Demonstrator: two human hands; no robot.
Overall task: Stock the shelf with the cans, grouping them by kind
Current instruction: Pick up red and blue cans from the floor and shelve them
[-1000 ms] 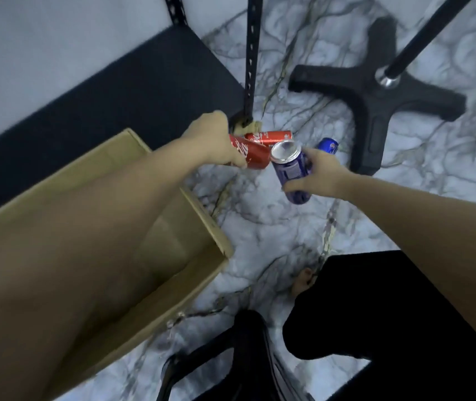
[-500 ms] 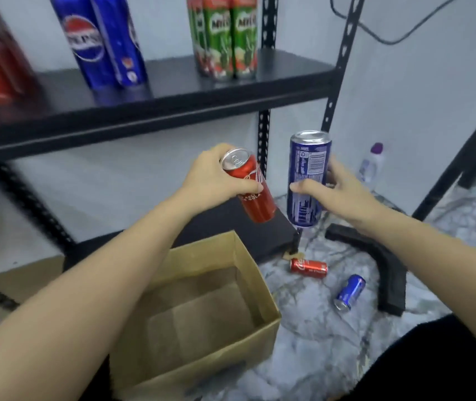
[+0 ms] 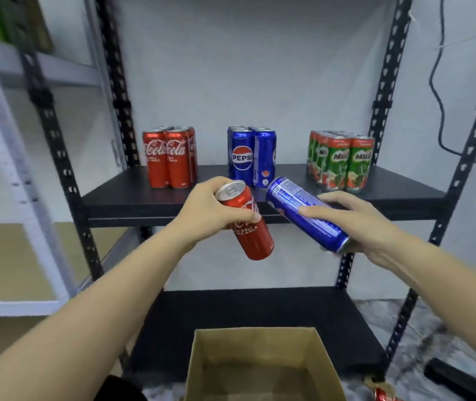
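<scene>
1. At the far left stands a pale metal rack (image 3: 14, 146), blurred, just beside the black shelf unit's left post (image 3: 57, 157).
2. On the black shelf board (image 3: 121, 195), to the left, a cluster of red Coca-Cola cans (image 3: 169, 159) stands upright.
3. The left hand (image 3: 208, 211) is raised in front of the board's front edge, its fingers wrapped around the upper part of a red cola can (image 3: 245, 222). That can is tilted, its silver top turned up and to the left, its base hanging below the level of the board.
4. Behind the two hands, at the middle of the board, a group of blue Pepsi cans (image 3: 251, 156) stands upright.
5. The right hand (image 3: 355, 221) grasps a blue can (image 3: 307, 214) from its right side, fingers curled over the lower half. The can leans steeply, one end pointing up and left toward the red one; the two held cans are near each other, with a slim gap between.
6. At the right of the board stand green Milo cans (image 3: 341, 162), packed close together.
7. Below, on the lower black board (image 3: 346, 328), sits an open cardboard box (image 3: 202, 360); what shows of its inside is bare.
8. Low at the right, part of a red can (image 3: 384, 395) lies on the marbled floor (image 3: 433, 328).
</scene>
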